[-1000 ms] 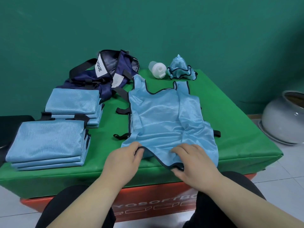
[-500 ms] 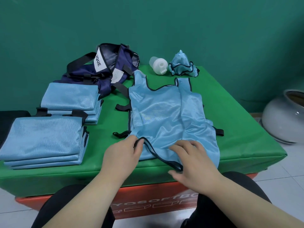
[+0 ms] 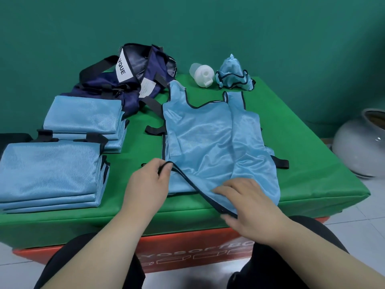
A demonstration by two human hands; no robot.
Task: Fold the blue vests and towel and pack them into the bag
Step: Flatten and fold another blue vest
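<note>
Blue vest [image 3: 208,142] is getting folded.
Left hand [image 3: 148,184] and right hand [image 3: 250,207] are each pinching its near hem, probably to fold it over.

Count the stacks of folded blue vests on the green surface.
2. The near stack at front left; the far stack behind it, beside the navy bag. More may be hidden inside the bag.

On the green counter [image 3: 312,142], a near stack [image 3: 50,170] and a far stack [image 3: 83,117] of folded vests sat close together at the left. A navy bag [image 3: 129,88] slumped behind them, a vest [image 3: 208,142] lay spread in the middle, and a white bottle [image 3: 201,76] lay just beside a crumpled cloth [image 3: 233,75] at the back.
</note>
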